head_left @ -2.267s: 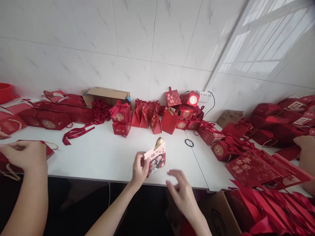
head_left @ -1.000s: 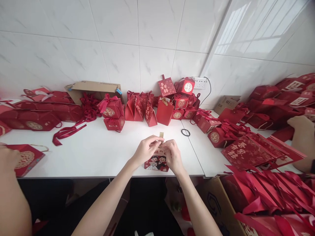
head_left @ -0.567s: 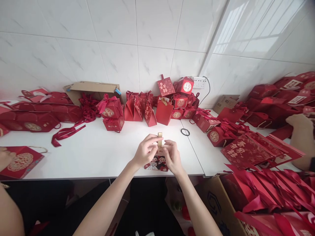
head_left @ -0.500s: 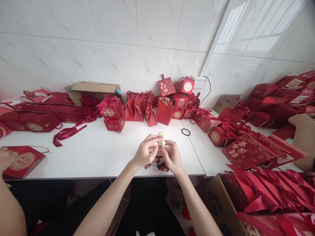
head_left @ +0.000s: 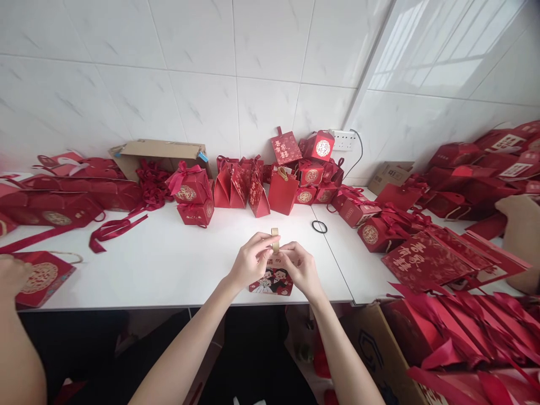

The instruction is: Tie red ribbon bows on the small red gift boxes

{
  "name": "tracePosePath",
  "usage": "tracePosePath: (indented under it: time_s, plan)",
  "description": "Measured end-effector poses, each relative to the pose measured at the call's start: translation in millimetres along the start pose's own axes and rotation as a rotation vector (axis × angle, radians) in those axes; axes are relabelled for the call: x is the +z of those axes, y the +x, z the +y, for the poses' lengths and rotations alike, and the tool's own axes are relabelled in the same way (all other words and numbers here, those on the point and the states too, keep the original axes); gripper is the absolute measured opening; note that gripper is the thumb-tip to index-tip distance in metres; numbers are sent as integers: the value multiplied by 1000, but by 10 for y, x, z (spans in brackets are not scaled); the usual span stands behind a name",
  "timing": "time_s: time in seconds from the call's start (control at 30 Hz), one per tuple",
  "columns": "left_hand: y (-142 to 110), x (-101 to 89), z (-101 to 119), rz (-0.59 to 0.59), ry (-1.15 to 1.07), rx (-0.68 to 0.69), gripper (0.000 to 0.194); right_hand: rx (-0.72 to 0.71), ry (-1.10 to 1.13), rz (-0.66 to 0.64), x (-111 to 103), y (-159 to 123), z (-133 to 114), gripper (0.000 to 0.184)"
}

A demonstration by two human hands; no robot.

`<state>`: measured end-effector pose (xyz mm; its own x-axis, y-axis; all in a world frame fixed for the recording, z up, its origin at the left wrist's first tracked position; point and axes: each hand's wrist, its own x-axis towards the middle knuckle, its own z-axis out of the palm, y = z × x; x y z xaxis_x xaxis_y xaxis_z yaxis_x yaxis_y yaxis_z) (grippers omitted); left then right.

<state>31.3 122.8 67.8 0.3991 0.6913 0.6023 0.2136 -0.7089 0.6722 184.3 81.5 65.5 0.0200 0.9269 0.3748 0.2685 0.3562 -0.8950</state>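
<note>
A small red gift box (head_left: 272,279) printed with a cartoon couple stands at the front edge of the white table (head_left: 177,264). A gold handle (head_left: 275,239) sticks up from its top. My left hand (head_left: 252,261) pinches the box's top at the left of the handle. My right hand (head_left: 298,269) grips the top from the right, fingers curled over the flaps. Both hands touch each other over the box.
Red gift boxes and bags (head_left: 253,188) line the wall, with a cardboard box (head_left: 162,152) and loose ribbon (head_left: 113,228). A black ring (head_left: 319,226) lies behind the hands. Flat red bags (head_left: 426,261) pile at right. Other people's hands show at the far left (head_left: 12,275) and far right (head_left: 521,233).
My right hand has joined my left on the small box, which now stands on the table. In the last second both hands have only shifted slightly on its top.
</note>
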Motion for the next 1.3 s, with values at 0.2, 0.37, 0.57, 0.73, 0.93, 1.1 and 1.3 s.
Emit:
tracePosePath:
  time_s: [0.2,0.37,0.57,0.73,0.93,1.1,1.3]
  plan:
    - [-9,-8,35,-28,-11,-40,28,19,25,-19,-14,6,15,19]
    - [-4,-35,45,-56,-28,11,28,16,58,13,20,-20,42,19]
    - [-7,-39,39,-62,-89,-42,30,53,155,64,64,-41,41,20]
    - [21,-42,66,-78,-166,-144,27,75,174,34,66,5,39,22]
    - [-74,-39,-9,-15,-238,-165,57,123,229,113,29,-30,135,33]
    - [-450,19,-213,-75,-269,-322,89,240,470,388,-102,-101,261,29]
    - [-606,113,-35,-62,-376,-449,88,232,796,517,-211,-159,325,27]
